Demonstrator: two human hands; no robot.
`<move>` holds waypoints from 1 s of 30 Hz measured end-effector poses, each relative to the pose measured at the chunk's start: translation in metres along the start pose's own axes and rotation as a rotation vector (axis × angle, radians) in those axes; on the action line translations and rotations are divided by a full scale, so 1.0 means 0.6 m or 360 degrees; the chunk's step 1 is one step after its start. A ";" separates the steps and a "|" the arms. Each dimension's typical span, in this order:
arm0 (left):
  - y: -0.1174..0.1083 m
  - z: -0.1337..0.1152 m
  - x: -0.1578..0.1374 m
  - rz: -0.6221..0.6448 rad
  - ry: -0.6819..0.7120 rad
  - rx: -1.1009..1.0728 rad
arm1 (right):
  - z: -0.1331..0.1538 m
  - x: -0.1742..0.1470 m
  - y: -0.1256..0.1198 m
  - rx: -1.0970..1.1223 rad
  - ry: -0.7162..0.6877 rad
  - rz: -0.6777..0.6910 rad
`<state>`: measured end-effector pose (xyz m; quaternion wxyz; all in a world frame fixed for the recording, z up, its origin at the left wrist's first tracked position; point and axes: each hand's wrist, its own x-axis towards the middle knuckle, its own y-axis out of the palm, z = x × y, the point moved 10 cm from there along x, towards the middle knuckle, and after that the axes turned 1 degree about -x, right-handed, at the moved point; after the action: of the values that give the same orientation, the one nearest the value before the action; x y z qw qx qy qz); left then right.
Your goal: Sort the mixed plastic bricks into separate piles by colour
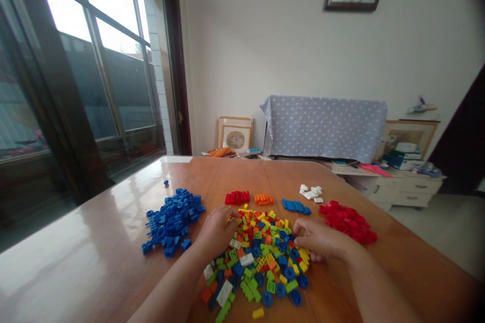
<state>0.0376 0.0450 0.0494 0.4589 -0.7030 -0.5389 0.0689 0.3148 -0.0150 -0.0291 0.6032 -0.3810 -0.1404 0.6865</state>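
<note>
A mixed pile of toy building bricks [265, 250] in green, yellow, orange, red, white and blue, with several blue wheel-like rings, lies between my two hands. My left hand [217, 226] touches the pile's upper left edge. Its fingers are bent together, and whatever is at the fingertips is too small to name. At the right edge, beside yellow bricks and blue rings, is my right hand [316, 237]. Its fingers are curled with thumb near forefinger; what they hold, if anything, is hidden.
Sorted around the mixed pile are blue bricks [174, 219], red pieces [348, 222], a red row [237, 197], an orange row [264, 199], a blue row [295, 206] and white pieces [310, 192]. One blue piece [165, 182] lies apart on the wooden table [113, 242].
</note>
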 end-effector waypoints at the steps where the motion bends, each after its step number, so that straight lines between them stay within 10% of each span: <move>1: 0.000 0.000 0.000 0.0000 -0.0004 0.0004 | 0.006 0.002 0.004 0.0002 -0.0037 -0.0008; 11: 0.001 0.001 -0.001 0.0003 -0.0007 0.0031 | 0.036 0.012 0.009 -0.0029 -0.0321 -0.0102; 16: -0.001 0.003 -0.001 -0.0013 0.0003 0.0034 | 0.013 0.018 -0.070 -0.0041 -0.0352 -0.0481; 22: -0.008 0.009 0.000 -0.0042 -0.0015 0.0045 | -0.041 0.025 -0.158 -0.0194 -0.0161 -0.0984; 30: -0.015 0.047 0.004 -0.0125 -0.0147 0.0040 | -0.078 0.051 -0.140 -0.0505 0.0038 -0.0887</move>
<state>0.0159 0.0632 0.0409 0.4447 -0.6716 -0.5857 0.0899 0.4085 0.0207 -0.0165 0.7028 -0.4251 -0.3375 0.4598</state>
